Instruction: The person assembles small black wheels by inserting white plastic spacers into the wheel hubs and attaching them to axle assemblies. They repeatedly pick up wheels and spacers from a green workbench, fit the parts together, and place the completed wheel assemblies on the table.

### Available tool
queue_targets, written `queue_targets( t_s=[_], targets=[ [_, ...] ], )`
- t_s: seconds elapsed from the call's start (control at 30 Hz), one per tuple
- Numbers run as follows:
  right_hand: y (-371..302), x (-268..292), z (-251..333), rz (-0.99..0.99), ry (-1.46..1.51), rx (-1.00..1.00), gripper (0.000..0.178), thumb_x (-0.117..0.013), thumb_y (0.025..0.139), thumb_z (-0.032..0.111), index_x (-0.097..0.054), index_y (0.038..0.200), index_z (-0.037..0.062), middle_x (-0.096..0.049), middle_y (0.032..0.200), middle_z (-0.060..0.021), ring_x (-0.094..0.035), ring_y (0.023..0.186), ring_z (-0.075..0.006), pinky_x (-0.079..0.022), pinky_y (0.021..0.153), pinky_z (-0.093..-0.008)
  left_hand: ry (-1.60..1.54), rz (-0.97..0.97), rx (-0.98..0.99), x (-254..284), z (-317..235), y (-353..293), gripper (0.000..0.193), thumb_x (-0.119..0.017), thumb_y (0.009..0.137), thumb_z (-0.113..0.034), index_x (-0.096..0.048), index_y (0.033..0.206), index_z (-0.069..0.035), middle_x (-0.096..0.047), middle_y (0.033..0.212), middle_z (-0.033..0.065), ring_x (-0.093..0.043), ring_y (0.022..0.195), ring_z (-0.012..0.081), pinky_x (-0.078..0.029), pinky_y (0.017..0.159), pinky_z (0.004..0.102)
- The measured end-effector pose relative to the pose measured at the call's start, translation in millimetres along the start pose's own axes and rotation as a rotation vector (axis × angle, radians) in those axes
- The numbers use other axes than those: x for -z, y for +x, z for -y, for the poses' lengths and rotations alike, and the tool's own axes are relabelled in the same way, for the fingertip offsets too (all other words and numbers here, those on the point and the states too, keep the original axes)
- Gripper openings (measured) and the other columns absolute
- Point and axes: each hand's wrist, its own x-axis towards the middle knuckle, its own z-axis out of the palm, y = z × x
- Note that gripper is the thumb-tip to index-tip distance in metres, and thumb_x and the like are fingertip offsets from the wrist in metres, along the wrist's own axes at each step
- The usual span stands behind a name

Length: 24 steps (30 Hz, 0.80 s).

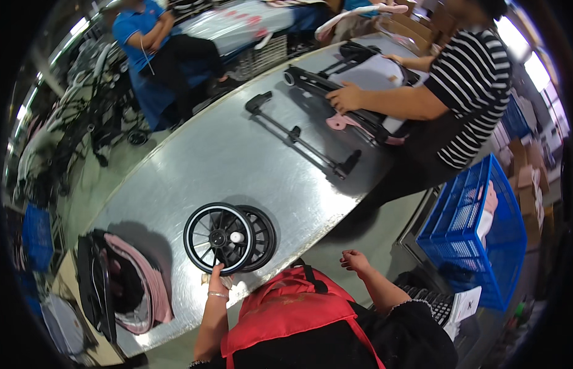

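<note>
The pair of black spoked stroller wheels [230,237] at the near edge of the shiny metal tabletop [237,160] is touched at its rim by the left hand [217,284], fingers partly curled; the right hand [355,261] is held loosely curled, empty, off the tabletop.

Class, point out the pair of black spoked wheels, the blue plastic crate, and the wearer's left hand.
Black spoked wheels [220,237]: head view, hub of the front wheel.
Blue plastic crate [454,216]: head view, near side wall.
Left hand [217,281]: head view, back of the hand, below the wheel rim.

Blue plastic crate [465,215], black frame bar [299,136], folded pink-black fabric seat [123,283], metal table [219,160]
</note>
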Motion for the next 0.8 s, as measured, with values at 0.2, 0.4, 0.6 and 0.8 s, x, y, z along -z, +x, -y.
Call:
queue_targets(
  t_s=[0.2, 0.4, 0.6, 0.8],
  targets=[
    [1.8, 11.8, -25.4, -0.059, 0.066, -0.051, 0.029, -0.058, 0.095, 0.033, -0.058, 0.112, 0.0092, -0.067, 0.095, -0.0046, -0.066, 0.079, -0.0173, -0.051, 0.07, -0.0327, 0.027, -0.01, 0.051, -34.5, -7.3, 5.0, 0.021, -0.069, 0.079, -0.024, -0.062, 0.093, -0.01, -0.066, 0.084, 0.0031, -0.063, 0.072, 0.0194, -0.051, 0.062, 0.0319],
    [-26.9, -4.6, -33.0, -0.024, 0.067, -0.056, 0.03, -0.058, 0.095, 0.031, -0.059, 0.117, 0.0094, -0.069, 0.103, -0.0061, -0.066, 0.085, -0.0184, -0.051, 0.073, -0.0328, 0.038, 0.038, 0.083, -60.7, -12.8, 28.2, 0.022, -0.068, 0.08, -0.023, -0.062, 0.098, -0.01, -0.067, 0.09, 0.0035, -0.064, 0.079, 0.0189, -0.052, 0.068, 0.0318],
    [-43.6, 8.5, -53.2, -0.124, 0.079, -0.135, 0.029, -0.055, 0.096, 0.027, -0.057, 0.119, 0.0098, -0.068, 0.103, -0.0059, -0.066, 0.085, -0.019, -0.051, 0.073, -0.033, 0.061, 0.15, 0.113, -100.0, -13.8, 54.7, 0.031, -0.068, 0.082, -0.021, -0.062, 0.108, -0.006, -0.066, 0.101, 0.0081, -0.063, 0.09, 0.0237, -0.054, 0.08, 0.0381],
    [-73.5, -1.5, -73.6, -0.185, 0.158, -0.086, 0.03, -0.055, 0.096, 0.026, -0.057, 0.12, 0.0088, -0.068, 0.104, -0.0078, -0.066, 0.087, -0.0211, -0.051, 0.075, -0.0359, 0.106, 0.221, 0.094, -98.5, -8.5, 65.8, 0.032, -0.069, 0.082, -0.026, -0.064, 0.107, -0.006, -0.067, 0.1, 0.0056, -0.063, 0.093, 0.0208, -0.052, 0.082, 0.0358]
  ],
)
